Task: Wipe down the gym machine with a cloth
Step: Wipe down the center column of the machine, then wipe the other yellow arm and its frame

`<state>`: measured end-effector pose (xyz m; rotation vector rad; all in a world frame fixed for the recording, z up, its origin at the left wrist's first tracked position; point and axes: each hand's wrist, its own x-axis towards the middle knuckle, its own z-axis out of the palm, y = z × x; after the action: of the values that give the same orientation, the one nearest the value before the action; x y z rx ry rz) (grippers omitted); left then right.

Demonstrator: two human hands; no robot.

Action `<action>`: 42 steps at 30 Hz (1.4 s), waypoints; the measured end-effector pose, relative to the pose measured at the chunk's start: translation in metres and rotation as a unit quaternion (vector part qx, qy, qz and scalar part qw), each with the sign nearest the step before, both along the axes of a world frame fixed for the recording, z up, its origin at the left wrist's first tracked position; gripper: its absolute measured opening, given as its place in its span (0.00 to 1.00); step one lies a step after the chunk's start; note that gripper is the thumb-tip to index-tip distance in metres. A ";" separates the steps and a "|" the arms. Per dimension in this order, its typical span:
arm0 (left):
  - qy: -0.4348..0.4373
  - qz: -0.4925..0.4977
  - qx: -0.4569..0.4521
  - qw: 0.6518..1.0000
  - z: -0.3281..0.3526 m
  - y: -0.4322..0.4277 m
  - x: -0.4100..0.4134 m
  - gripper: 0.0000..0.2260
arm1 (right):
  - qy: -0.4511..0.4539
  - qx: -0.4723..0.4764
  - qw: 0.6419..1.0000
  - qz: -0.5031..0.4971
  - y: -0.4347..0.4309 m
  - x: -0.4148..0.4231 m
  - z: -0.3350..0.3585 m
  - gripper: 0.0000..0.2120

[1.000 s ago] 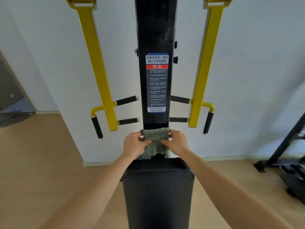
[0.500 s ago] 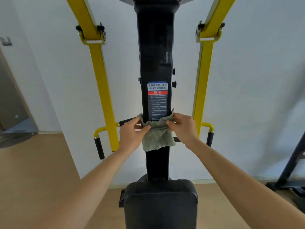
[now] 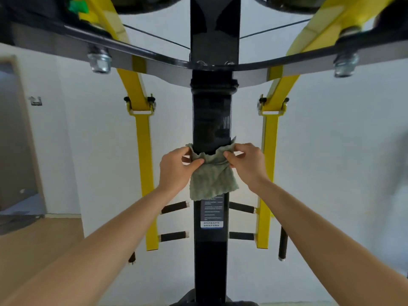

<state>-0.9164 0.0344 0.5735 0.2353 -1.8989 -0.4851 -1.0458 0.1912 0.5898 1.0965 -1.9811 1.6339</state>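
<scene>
With left hand [image 3: 176, 167] and right hand [image 3: 246, 164], pinched the cloth [image 3: 212, 180] at its two upper corners, thumbs in front and fingers curled behind, and held it stretched across the front of the black post [image 3: 210, 115], lower edge hanging over the top of the label [image 3: 211, 215], between the yellow arms [image 3: 141, 155]. Looked to be mid-stroke on the post's face, the glossy stretch up to the crossbar [image 3: 287, 69] seemingly not yet covered. Called next, most likely, for keeping the cloth taut and pressed while sliding it upward, stopping short of the bolts [image 3: 99, 61], then turning to the arms.
</scene>
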 end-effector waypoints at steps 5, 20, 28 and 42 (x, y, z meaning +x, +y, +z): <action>0.028 0.010 -0.023 0.999 0.039 -0.001 -0.004 0.12 | 0.022 -0.029 0.999 -0.005 -0.006 -0.006 0.040 0.03; 0.037 -0.183 0.210 0.960 0.096 0.081 0.048 0.05 | -0.278 -0.132 0.902 0.304 0.051 0.084 0.062 0.09; -0.024 -0.327 0.286 0.900 0.113 0.146 0.100 0.04 | -0.198 0.003 0.919 0.341 0.140 0.139 0.063 0.18; -0.034 -0.302 -0.059 0.951 0.154 0.203 0.118 0.06 | -0.096 -0.235 0.957 0.144 0.257 0.196 0.113 0.14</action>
<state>-0.7987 0.2377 0.7272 -0.4292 -2.0454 -0.7719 -0.8499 0.4480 0.7028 1.1017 -1.4546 2.2887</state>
